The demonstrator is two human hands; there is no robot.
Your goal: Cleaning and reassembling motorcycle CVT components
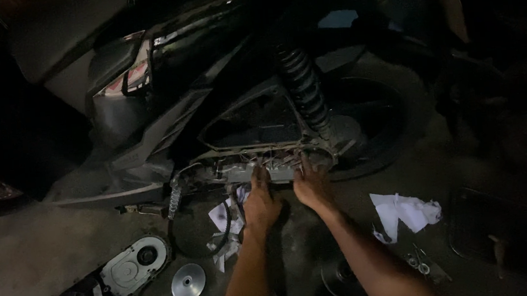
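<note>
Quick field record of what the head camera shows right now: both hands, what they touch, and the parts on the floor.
Left hand: fingers on the open engine case, grip unclear
Right hand: fingertips on the same case
Vehicle: scooter, rear shock spring above the case
Removed cover: on the floor, lower left
Metal disc: beside the cover
Drive belt: on the floor under the case
Crumpled paper: right of the hands
Light: very dim
</note>
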